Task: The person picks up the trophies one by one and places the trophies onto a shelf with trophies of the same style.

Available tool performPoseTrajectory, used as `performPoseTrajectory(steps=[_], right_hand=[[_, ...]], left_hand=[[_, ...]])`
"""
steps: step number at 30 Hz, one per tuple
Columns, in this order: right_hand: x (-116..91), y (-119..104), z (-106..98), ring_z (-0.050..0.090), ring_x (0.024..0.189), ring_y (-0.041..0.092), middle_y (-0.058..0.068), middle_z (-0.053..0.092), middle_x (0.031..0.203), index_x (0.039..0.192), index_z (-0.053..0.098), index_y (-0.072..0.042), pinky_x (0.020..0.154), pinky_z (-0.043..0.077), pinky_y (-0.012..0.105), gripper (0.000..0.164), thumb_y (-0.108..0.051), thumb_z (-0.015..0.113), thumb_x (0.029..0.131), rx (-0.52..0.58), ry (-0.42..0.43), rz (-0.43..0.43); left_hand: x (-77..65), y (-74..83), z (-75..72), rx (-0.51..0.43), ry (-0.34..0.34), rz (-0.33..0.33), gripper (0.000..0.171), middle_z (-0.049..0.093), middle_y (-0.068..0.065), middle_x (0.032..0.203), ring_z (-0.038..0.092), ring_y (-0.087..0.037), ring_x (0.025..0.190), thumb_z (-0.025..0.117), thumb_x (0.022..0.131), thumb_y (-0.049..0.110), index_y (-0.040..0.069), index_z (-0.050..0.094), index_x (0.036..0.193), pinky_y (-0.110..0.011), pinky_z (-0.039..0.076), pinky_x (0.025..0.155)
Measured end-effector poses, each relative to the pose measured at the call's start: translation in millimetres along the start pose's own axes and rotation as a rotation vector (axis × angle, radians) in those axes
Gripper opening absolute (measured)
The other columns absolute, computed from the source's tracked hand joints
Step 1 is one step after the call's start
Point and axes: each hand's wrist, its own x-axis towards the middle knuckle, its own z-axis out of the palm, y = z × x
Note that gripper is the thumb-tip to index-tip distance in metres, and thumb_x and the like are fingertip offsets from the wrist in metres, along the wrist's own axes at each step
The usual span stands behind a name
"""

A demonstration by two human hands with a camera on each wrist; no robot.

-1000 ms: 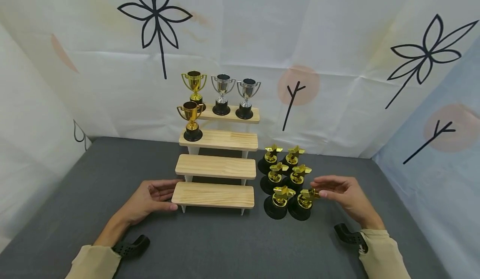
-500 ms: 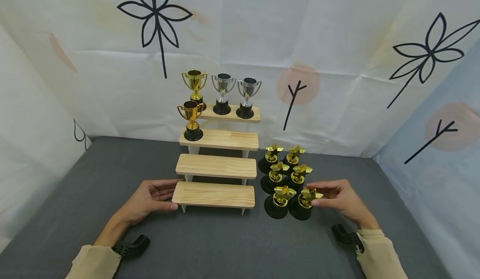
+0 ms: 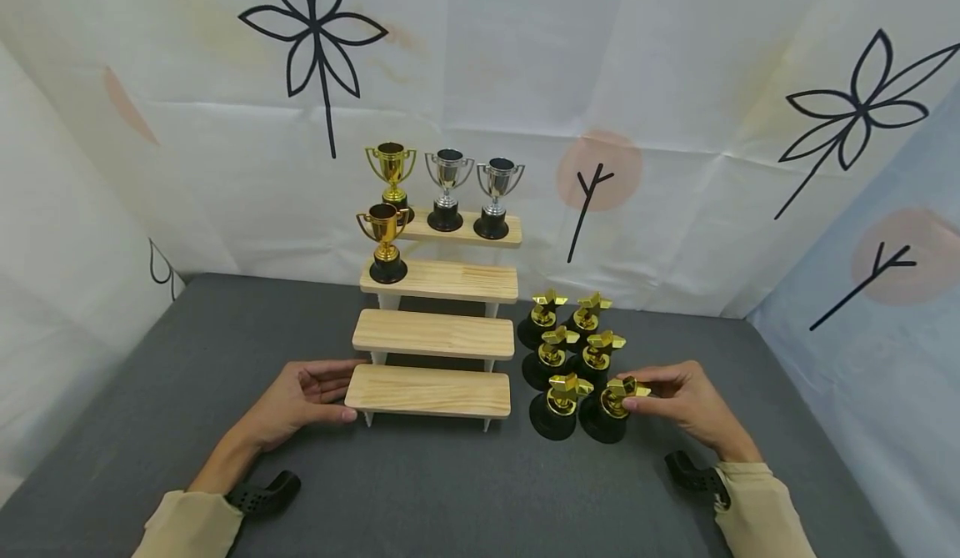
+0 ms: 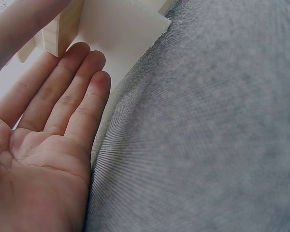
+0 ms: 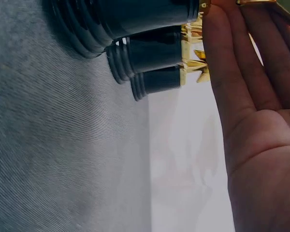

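A wooden four-step display stand [image 3: 427, 391] stands mid-table. My left hand [image 3: 303, 399] rests at the left end of its lowest step, fingers [image 4: 67, 104] straight and thumb at the front. On the right, my right hand [image 3: 682, 399] pinches the gold star of the nearest right star trophy [image 3: 604, 420], thumb in front and fingers behind. That trophy stands on its black base; in the right wrist view the base [image 5: 140, 14] appears close to the fingers. Several other star trophies [image 3: 553, 414] stand in two columns beside it.
A gold cup [image 3: 390, 166] and two silver cups [image 3: 447, 176] stand on the top step. A bronze-gold cup [image 3: 384, 228] is at the left of the step below. A white printed cloth [image 3: 675, 241] hangs behind the dark grey table [image 3: 450, 500].
My right hand has moved left and its fingers have closed onto the star of the nearest right trophy. That trophy has shifted very slightly right. My left hand has stayed in place.
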Motion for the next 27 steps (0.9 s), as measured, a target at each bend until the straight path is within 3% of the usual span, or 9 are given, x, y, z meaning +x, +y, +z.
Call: performPoseTrajectory(steps=[11, 27], right_hand=[[-8, -23, -7, 0.073, 0.082, 0.017, -0.001, 0.076, 0.103, 0.116, 0.071, 0.010, 0.067, 0.064, 0.035, 0.027, 0.001, 0.075, 0.090, -0.153, 0.170, 0.078], [-1, -56, -17, 0.071, 0.082, 0.008, -0.011, 0.074, 0.100, 0.115, 0.069, 0.014, 0.069, 0.060, 0.019, 0.027, 0.007, 0.073, 0.089, -0.282, 0.354, 0.011]], left_hand=[[0.2, 0.4, 1.3, 0.003, 0.000, -0.015, 0.075, 0.045, -0.042, 0.141, 0.064, -0.011, 0.118, 0.082, 0.079, -0.008, -0.023, 0.041, 0.140, -0.029, 0.053, 0.099], [-0.3, -1.9, -0.4, 0.003, -0.005, 0.012, 0.071, 0.046, -0.042, 0.139, 0.064, -0.013, 0.118, 0.080, 0.080, -0.010, -0.023, 0.042, 0.139, -0.030, 0.054, 0.098]])
